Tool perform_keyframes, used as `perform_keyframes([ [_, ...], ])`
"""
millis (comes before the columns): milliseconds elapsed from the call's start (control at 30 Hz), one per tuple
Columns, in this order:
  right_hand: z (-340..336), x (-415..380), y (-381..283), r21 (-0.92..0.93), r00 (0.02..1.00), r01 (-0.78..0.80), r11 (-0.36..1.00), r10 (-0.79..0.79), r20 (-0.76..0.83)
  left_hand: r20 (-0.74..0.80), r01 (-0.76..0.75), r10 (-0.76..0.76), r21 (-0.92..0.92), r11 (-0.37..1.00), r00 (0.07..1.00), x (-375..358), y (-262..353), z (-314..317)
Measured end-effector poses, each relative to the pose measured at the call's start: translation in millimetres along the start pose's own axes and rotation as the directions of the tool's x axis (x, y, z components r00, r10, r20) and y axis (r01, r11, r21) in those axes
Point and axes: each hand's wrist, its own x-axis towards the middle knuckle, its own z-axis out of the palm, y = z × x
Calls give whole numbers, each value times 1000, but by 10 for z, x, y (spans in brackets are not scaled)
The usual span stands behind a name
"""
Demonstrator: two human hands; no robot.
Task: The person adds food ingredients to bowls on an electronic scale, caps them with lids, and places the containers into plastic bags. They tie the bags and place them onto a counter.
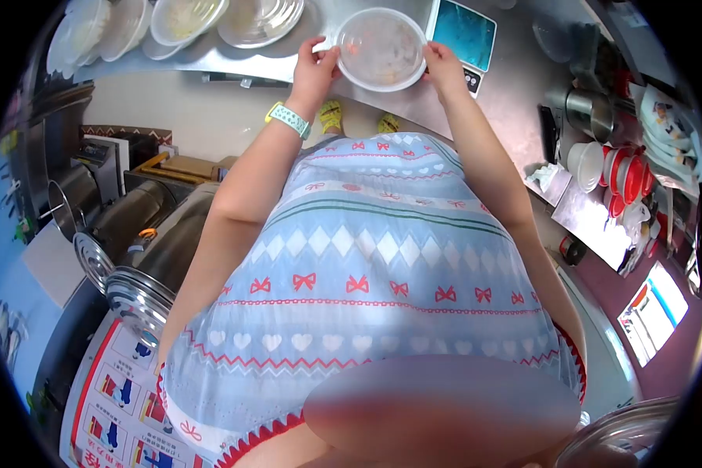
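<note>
A round, translucent plastic takeout bowl is on or just above the steel counter; its contents are too hazy to name. My left hand pinches its rim from the left, fingers bent. On the opposite side, my right hand grips the rim with thumb and fingers. A kitchen scale with a blue top is just beyond my right hand. Several similar round plastic bowls stand left of my left hand, some with pale food visible inside.
The steel counter runs along the top of the view. Stacked white and red containers and a metal pot are at right. Large steel cylinders with lids stand at left. Yellow shoes show on the floor below the counter.
</note>
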Motion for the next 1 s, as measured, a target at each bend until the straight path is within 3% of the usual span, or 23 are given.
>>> perform_keyframes([
  [67, 18, -195, 94, 192, 987, -157, 969, 159, 6, -29, 56, -61, -141, 988, 998, -91, -17, 51],
  [100, 14, -262, 187, 194, 987, -157, 968, 160, 1, 60, 115, -106, -166, 979, 993, -147, -36, 67],
  [167, -33, -405, 372, 430, 922, -353, 831, 233, 308, 125, 201, -181, -169, 965, 975, -265, -157, 122],
  [300, 128, -563, 362, 343, 911, -375, 861, 274, 310, 261, 321, -256, -246, 915, 931, -334, -157, 140],
  [467, 227, -610, 415, 390, 893, -397, 830, 252, 373, 358, 466, -371, -228, 855, 857, -349, -227, 147],
  [533, 232, -614, 290, 391, 882, -425, 816, 278, 380, 218, 404, -378, -88, 910, 900, -404, -4, 163],
  [600, 159, -566, 160, 166, 982, -161, 973, 175, -76, 37, 89, -97, 166, 982, 995, -266, 106, 104],
  [633, 80, -280, 435, -84, 948, 201, 976, -216, -236, 67, -202, 190, 338, 919, 979, -115, 128, 60],
  [667, 7, -83, 361, -80, 944, 208, 975, -221, -246, 127, -461, 450, 399, 793, 884, 132, 70, 48],
  [733, -103, 197, 158, -435, 851, 414, 800, -509, -128, 316, -539, 436, 499, 679, 843, 461, 386, 115],
  [767, -98, 346, 44, -436, 841, 420, 796, -522, -142, 347, -454, 308, 512, 729, 886, 653, 468, 179],
  [800, -60, 488, -81, -394, 903, 374, 839, -427, -54, 375, -365, 175, 530, 765, 911, 846, 525, 236],
  [833, -39, 638, -155, -357, 944, 319, 878, -328, 36, 433, -180, -40, 454, 872, 900, 991, 602, 292],
  [900, 27, 912, -208, -289, 971, 182, 940, -127, 201, 578, -78, -183, 397, 914, 795, 1229, 656, 276],
  [1000, -24, 815, -527, -227, 930, 219, 949, -133, 343, 665, 119, -358, 377, 918, 655, 1403, 791, 313],
])
